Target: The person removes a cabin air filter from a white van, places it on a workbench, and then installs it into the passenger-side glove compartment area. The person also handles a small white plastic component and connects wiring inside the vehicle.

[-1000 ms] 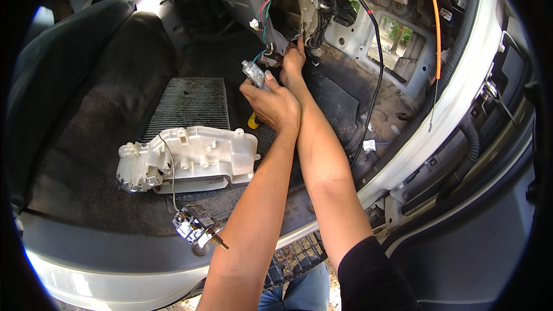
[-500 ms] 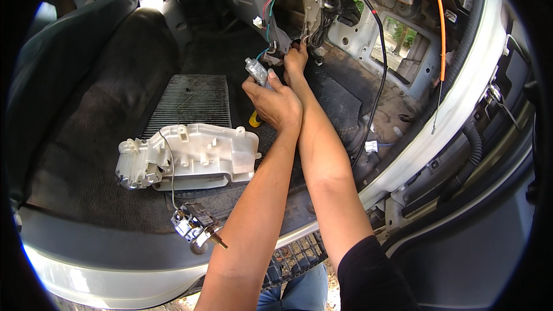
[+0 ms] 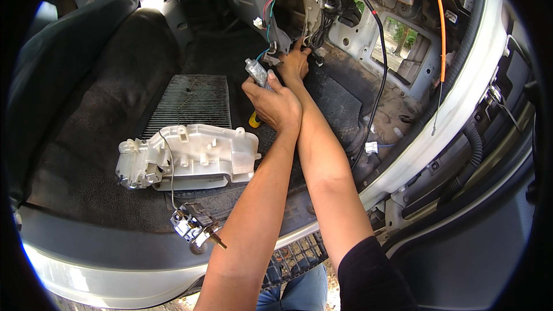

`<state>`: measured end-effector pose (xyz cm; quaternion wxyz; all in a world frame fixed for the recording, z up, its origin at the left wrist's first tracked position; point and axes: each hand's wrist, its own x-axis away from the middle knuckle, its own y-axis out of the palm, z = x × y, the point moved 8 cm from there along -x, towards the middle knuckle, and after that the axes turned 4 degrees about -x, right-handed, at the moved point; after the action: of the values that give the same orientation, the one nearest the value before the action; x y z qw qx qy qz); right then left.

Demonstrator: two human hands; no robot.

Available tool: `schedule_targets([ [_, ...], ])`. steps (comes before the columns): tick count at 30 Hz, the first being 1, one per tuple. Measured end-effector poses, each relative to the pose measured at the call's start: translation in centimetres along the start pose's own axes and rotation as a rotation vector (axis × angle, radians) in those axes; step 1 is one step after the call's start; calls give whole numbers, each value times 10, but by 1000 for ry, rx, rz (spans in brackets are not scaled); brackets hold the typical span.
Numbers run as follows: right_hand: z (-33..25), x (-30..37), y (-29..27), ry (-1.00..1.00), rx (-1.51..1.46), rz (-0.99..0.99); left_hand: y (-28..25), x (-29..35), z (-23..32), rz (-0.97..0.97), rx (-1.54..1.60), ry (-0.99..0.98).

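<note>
Since the earlier frame, the bare right hand has spread its fingers beside the far grey angled bracket; its grip cannot be told. Bare left hand, nearer, clamps a silver cylindrical part. White moulded plastic housing lies near left; black cable hangs right.

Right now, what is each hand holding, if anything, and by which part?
The left hand holds a silvery, metallic-looking, roughly cylindrical piece by its near end. Whether the right hand holds anything cannot be told.
</note>
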<state>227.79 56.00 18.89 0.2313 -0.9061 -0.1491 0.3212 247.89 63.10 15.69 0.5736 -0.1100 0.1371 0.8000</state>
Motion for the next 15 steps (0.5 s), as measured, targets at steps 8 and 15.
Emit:
schedule_targets([
  [8, -3, -1, 2, 0, 81, -55, -1, 0, 1, 10, -2, 6],
  [15, -6, 3, -9, 16, 80, -31, -3, 2, 6, 12, 18, 13],
])
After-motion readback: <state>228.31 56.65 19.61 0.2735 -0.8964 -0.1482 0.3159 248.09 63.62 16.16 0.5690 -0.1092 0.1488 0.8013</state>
